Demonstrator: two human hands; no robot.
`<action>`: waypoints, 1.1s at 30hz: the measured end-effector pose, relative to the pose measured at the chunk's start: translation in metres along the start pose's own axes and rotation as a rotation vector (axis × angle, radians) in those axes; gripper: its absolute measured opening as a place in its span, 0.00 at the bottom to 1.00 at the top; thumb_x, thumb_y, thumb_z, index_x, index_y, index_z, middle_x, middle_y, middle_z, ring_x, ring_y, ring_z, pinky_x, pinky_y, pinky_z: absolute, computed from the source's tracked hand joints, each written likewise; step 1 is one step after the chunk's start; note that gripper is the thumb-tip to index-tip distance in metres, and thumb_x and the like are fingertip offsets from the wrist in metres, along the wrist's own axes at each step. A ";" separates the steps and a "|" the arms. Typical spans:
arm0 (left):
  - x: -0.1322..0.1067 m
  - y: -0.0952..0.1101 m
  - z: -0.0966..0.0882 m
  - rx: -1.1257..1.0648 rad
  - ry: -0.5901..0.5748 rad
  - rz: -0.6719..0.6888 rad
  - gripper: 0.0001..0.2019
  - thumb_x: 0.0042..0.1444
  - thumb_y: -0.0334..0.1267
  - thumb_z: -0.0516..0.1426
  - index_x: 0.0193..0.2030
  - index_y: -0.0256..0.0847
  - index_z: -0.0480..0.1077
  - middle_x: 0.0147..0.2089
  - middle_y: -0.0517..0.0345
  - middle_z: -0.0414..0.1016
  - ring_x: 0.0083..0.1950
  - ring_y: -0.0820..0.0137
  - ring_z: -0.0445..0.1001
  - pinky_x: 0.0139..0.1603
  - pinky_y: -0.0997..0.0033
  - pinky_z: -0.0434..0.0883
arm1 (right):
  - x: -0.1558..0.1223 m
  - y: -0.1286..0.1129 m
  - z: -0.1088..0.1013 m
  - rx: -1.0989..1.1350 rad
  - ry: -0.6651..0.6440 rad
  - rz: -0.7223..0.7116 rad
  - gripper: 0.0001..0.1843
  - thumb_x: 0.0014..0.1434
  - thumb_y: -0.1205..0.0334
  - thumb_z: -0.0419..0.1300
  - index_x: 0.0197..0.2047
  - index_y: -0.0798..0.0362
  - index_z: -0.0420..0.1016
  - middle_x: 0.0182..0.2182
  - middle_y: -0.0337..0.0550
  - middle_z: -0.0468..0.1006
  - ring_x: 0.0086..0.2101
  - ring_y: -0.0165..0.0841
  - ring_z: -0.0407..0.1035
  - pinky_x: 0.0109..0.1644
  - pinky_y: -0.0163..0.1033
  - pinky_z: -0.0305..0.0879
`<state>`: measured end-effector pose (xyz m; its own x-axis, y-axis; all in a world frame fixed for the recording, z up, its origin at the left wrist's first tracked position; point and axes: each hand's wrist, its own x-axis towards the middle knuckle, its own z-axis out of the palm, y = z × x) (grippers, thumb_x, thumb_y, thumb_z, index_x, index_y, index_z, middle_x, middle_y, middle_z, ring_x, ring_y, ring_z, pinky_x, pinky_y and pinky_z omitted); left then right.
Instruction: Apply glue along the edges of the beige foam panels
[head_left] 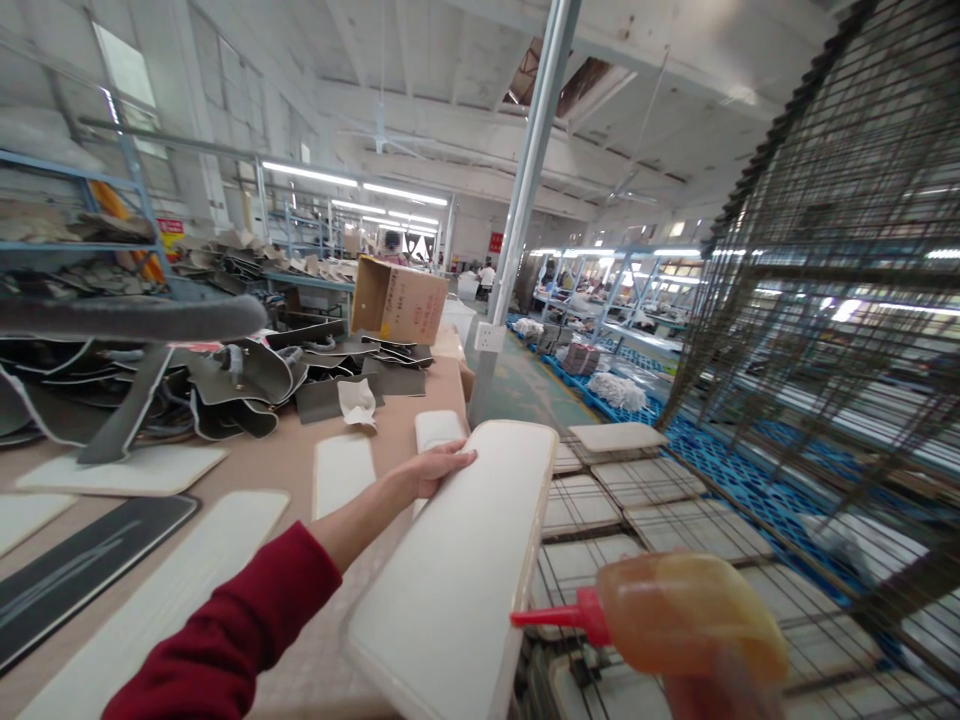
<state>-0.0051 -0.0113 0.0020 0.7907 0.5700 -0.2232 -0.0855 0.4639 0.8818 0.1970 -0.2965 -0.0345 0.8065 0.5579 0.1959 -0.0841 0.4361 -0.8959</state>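
My left hand (pixel 435 468), in a dark red sleeve, grips the far left edge of a white rounded-corner panel (pixel 457 560) and holds it tilted above the table's right edge. A yellowish line runs along the panel's rim. At lower right, my right hand (pixel 724 688) is blurred and mostly out of frame. It is closed round an amber squeeze bottle (pixel 690 612) lying sideways, whose red nozzle (pixel 555 618) points left at the panel's right edge. Whether the tip touches the edge I cannot tell.
On the brown table (pixel 405 408) lie more white panels (pixel 343 470), a dark panel (pixel 90 565) and a heap of grey cut pieces (pixel 232 385). A cardboard box (pixel 401 300) stands behind. To the right, a wire rack (pixel 817 200) has panels on its lower grid (pixel 667 480). A post (pixel 525 190) rises ahead.
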 end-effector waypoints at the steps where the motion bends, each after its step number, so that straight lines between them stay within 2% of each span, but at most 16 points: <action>1: 0.000 0.000 -0.001 0.003 -0.002 0.004 0.40 0.38 0.42 0.71 0.59 0.39 0.64 0.42 0.48 0.80 0.36 0.63 0.78 0.40 0.62 0.75 | 0.001 -0.001 0.001 0.026 0.002 0.036 0.32 0.48 0.46 0.66 0.54 0.49 0.70 0.52 0.53 0.74 0.45 0.50 0.72 0.43 0.55 0.75; 4: 0.000 0.001 -0.003 0.003 -0.014 0.020 0.36 0.39 0.42 0.71 0.57 0.38 0.66 0.40 0.49 0.80 0.35 0.64 0.78 0.39 0.64 0.75 | 0.001 0.000 -0.001 0.087 0.011 0.132 0.41 0.39 0.46 0.71 0.56 0.48 0.68 0.54 0.52 0.72 0.48 0.53 0.70 0.41 0.52 0.76; 7: -0.002 0.002 -0.006 -0.003 0.000 0.030 0.35 0.40 0.41 0.70 0.56 0.39 0.67 0.39 0.50 0.80 0.34 0.64 0.78 0.40 0.63 0.75 | -0.006 0.006 -0.005 0.119 0.055 0.225 0.44 0.32 0.52 0.75 0.55 0.45 0.69 0.48 0.47 0.77 0.41 0.48 0.74 0.37 0.44 0.77; 9: -0.002 0.003 -0.008 -0.001 0.019 0.029 0.35 0.41 0.41 0.70 0.57 0.39 0.66 0.40 0.50 0.80 0.35 0.64 0.78 0.40 0.63 0.74 | -0.012 0.011 -0.006 0.137 0.094 0.243 0.39 0.36 0.53 0.74 0.54 0.42 0.69 0.43 0.42 0.79 0.37 0.42 0.75 0.37 0.39 0.76; 12: -0.003 0.003 -0.012 0.005 0.058 0.024 0.36 0.42 0.41 0.69 0.59 0.39 0.64 0.41 0.49 0.80 0.35 0.64 0.78 0.41 0.62 0.74 | -0.021 0.012 -0.001 0.151 0.101 0.227 0.32 0.43 0.52 0.72 0.52 0.44 0.71 0.39 0.41 0.80 0.35 0.39 0.75 0.38 0.37 0.75; 18: -0.004 0.001 -0.022 0.006 0.091 0.039 0.36 0.43 0.42 0.69 0.59 0.39 0.63 0.42 0.49 0.80 0.37 0.62 0.79 0.42 0.60 0.75 | -0.025 0.000 0.013 0.171 0.068 0.193 0.26 0.45 0.51 0.70 0.47 0.48 0.73 0.31 0.40 0.80 0.28 0.36 0.74 0.33 0.36 0.75; 21: -0.006 0.002 -0.025 0.000 0.111 0.039 0.34 0.44 0.41 0.68 0.59 0.41 0.64 0.41 0.50 0.80 0.38 0.63 0.78 0.44 0.60 0.74 | -0.027 -0.003 0.018 0.186 0.090 0.186 0.24 0.42 0.54 0.72 0.43 0.48 0.75 0.27 0.39 0.79 0.26 0.34 0.73 0.32 0.34 0.74; 23: -0.007 0.004 -0.026 -0.017 0.138 0.039 0.33 0.44 0.40 0.68 0.58 0.41 0.64 0.41 0.51 0.80 0.37 0.63 0.78 0.45 0.59 0.74 | -0.029 -0.006 0.023 0.209 0.132 0.200 0.26 0.38 0.57 0.74 0.42 0.48 0.76 0.29 0.39 0.79 0.27 0.33 0.73 0.34 0.31 0.73; 25: -0.008 0.005 -0.028 -0.035 0.174 0.041 0.33 0.44 0.38 0.68 0.58 0.40 0.65 0.40 0.51 0.80 0.36 0.64 0.78 0.45 0.58 0.74 | -0.032 -0.010 0.028 0.220 0.145 0.224 0.30 0.35 0.56 0.75 0.45 0.47 0.75 0.35 0.40 0.80 0.30 0.33 0.74 0.35 0.30 0.73; 29: -0.010 0.006 -0.032 -0.057 0.226 0.060 0.32 0.45 0.37 0.68 0.58 0.39 0.64 0.40 0.49 0.80 0.34 0.64 0.78 0.42 0.59 0.75 | -0.034 -0.023 0.038 0.182 0.043 0.236 0.41 0.34 0.49 0.75 0.53 0.45 0.70 0.48 0.41 0.77 0.44 0.40 0.72 0.44 0.36 0.73; 31: -0.011 0.006 -0.034 -0.065 0.249 0.067 0.32 0.45 0.36 0.68 0.57 0.38 0.64 0.39 0.49 0.80 0.33 0.64 0.78 0.41 0.59 0.76 | -0.034 -0.027 0.041 0.152 0.039 0.206 0.42 0.33 0.47 0.75 0.53 0.44 0.70 0.50 0.40 0.76 0.48 0.40 0.70 0.46 0.37 0.73; 33: -0.011 0.006 -0.036 -0.073 0.277 0.072 0.32 0.45 0.35 0.68 0.57 0.38 0.64 0.39 0.49 0.80 0.32 0.64 0.78 0.40 0.60 0.76 | -0.033 -0.027 0.041 0.134 0.040 0.179 0.41 0.33 0.47 0.75 0.52 0.44 0.71 0.48 0.38 0.77 0.47 0.40 0.71 0.46 0.37 0.73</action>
<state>-0.0362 0.0100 -0.0052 0.5860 0.7621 -0.2752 -0.1868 0.4576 0.8693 0.1487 -0.2976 0.0000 0.7941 0.6074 0.0203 -0.3027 0.4242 -0.8535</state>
